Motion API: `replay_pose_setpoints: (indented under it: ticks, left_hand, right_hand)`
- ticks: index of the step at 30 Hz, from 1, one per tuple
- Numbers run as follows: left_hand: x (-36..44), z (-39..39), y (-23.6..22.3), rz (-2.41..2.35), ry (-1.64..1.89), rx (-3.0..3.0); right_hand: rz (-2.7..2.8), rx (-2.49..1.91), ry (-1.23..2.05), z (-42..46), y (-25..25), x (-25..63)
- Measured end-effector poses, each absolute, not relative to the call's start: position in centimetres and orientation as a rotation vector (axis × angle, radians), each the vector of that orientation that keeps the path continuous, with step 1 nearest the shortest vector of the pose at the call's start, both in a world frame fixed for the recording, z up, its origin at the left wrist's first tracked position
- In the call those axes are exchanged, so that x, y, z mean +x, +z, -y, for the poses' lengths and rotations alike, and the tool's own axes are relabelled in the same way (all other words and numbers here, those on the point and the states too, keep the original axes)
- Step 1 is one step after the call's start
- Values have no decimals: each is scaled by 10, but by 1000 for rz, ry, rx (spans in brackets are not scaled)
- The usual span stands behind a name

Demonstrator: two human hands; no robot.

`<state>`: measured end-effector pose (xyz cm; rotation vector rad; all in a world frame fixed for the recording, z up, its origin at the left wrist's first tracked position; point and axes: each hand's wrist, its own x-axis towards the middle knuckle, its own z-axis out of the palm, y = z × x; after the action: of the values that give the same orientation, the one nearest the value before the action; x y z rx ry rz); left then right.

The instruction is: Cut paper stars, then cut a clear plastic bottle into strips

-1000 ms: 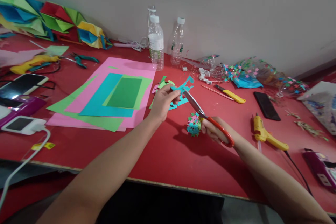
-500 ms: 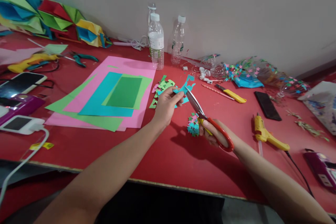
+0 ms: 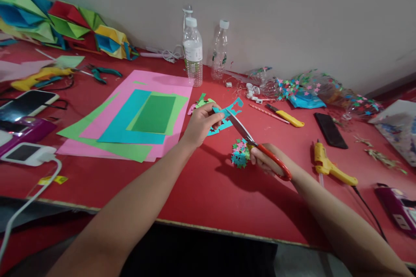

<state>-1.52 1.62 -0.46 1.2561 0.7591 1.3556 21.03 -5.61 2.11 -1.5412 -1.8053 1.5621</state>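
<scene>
- Left hand point(image 3: 200, 126) in the head view: thumb and forefinger are pinched together on a punctured blue paper scrap point(image 3: 234, 106), held up over the red tabletop point(image 3: 208, 201).
- Right hand point(image 3: 264, 159): fingers are curled around the handles of the red-handled scissors point(image 3: 243, 132), with the blade tips at the scrap's near edge; whether they bite into it, I cannot tell.
- Just beside the right hand, a small heap of paper stars point(image 3: 239, 154) in blue, green and pink lies on the tabletop.
- Below and behind the left hand lie a second blue offcut point(image 3: 224, 127) with star-shaped gaps and some light green offcuts point(image 3: 208, 101).
- Judging progress: many stars look finished, and the held scrap seems mostly used up, yet some blue remains around its notches.
- Left of the hands, a large pink sheet point(image 3: 165, 78), a blue sheet point(image 3: 113, 125) and a dark green sheet point(image 3: 151, 114) lie overlapped, apparently without star cutouts.
- Right of the scissors, well apart, lie a yellow utility knife point(image 3: 292, 120) and a yellow glue gun point(image 3: 334, 171).
</scene>
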Motion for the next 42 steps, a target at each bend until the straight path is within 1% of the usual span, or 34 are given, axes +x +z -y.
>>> replay_pose_setpoints:
  ticks: [12,23,42]
  left_hand:
    - [-15,-17,-7,-777,1368,1248]
    - [10,5,-1,-771,1412,922]
    - [8,1,-4,-752,1394,888]
  right_hand:
    - [1746,-1575,1556,57,19,207]
    - [1637,-1374,1620,71,1,201]
    - [1562,-1584,1587,67,8,195]
